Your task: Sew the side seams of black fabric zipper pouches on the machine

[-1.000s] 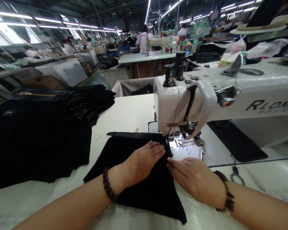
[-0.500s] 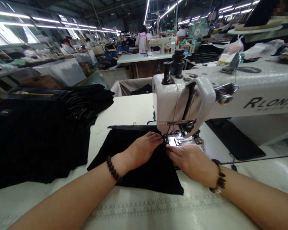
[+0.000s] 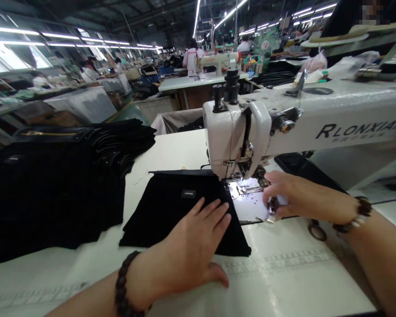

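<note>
My left hand (image 3: 198,237) lies flat with fingers spread on a black fabric panel (image 3: 158,211), which has a small dark label (image 3: 188,193) with pale lettering. The panel's upper right corner reaches the needle area of the white sewing machine (image 3: 237,136). My right hand (image 3: 290,196) is to the right of the needle, fingers and thumb curled round a shiny metal guide attachment (image 3: 272,205) beside the lit needle plate (image 3: 247,200). Part of that attachment is hidden by the fingers.
A tall stack of black fabric pieces (image 3: 59,185), the top one with a gold zip, covers the table's left side. A printed ruler scale (image 3: 284,262) runs along the front. A dark ring (image 3: 317,231) lies near my right wrist. Another sewing machine (image 3: 219,61) stands beyond.
My left hand has slid back from the needle and flattened out, uncovering the label. My right hand has left the panel's edge and moved right to the metal guide attachment.
</note>
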`<state>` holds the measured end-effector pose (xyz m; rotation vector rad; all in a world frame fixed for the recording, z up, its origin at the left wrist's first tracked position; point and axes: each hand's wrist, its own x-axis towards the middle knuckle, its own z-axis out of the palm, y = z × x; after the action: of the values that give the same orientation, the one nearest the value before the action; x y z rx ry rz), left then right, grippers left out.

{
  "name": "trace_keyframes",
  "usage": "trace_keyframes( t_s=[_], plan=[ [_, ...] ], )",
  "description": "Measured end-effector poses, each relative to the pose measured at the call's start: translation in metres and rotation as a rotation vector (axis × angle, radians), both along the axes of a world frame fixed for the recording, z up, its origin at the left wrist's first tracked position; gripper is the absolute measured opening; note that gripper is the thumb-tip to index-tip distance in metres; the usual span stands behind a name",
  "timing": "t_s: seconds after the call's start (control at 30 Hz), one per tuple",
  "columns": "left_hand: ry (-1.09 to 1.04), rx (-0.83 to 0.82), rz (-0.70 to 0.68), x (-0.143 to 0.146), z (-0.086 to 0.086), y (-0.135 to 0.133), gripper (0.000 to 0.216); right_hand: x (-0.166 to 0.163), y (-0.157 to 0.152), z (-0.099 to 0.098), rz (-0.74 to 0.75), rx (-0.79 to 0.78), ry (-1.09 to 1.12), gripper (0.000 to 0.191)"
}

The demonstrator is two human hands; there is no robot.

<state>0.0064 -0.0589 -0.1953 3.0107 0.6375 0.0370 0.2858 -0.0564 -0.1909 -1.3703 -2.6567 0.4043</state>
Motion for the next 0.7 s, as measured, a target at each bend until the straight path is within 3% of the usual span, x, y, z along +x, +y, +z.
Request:
trace_keyframes(
  t_s=[0.13,0.23,0.33,0.5,0.7],
  plan=[
    [-0.047,0.042,-0.029,0.002,-0.005,-0.016,0.052,-0.005,0.004,0.002,0.019,-0.047,0.033,0.014],
    [-0.070,0.050,-0.036,0.005,-0.009,-0.015,0.052,-0.013,0.004,0.003,0.001,-0.022,0.037,0.013],
    [-0.087,0.076,-0.022,0.007,-0.014,-0.015,0.057,-0.025,0.003,-0.003,-0.098,0.073,0.054,0.017],
    [-0.180,0.136,0.022,0.012,-0.027,-0.019,0.042,-0.050,0.006,-0.025,-0.370,0.263,0.070,0.023],
    [-0.349,0.136,-0.058,0.014,-0.021,-0.015,0.033,-0.055,0.003,-0.036,-0.408,0.433,0.025,0.029]
  ],
)
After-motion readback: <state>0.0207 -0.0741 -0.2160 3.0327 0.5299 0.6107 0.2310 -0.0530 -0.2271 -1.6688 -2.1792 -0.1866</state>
